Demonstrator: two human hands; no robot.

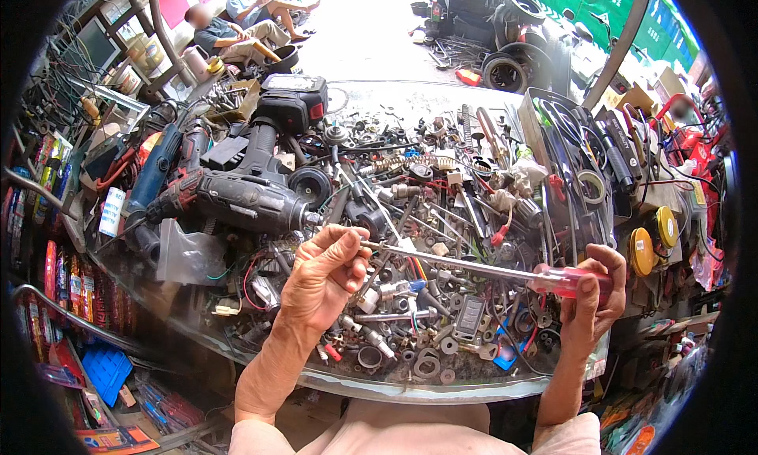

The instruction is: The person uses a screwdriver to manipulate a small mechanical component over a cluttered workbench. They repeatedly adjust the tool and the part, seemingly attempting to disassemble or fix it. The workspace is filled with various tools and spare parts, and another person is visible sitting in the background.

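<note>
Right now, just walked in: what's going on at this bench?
A person holds a long red-handled screwdriver out level above the bench, its handle in the right hand. The left hand is pinched at the far end of the shaft; whether it grips the tip or some small part is too small to tell. Below lies a jumble of loose metal parts, with a black cordless power tool lying to the left.
</note>
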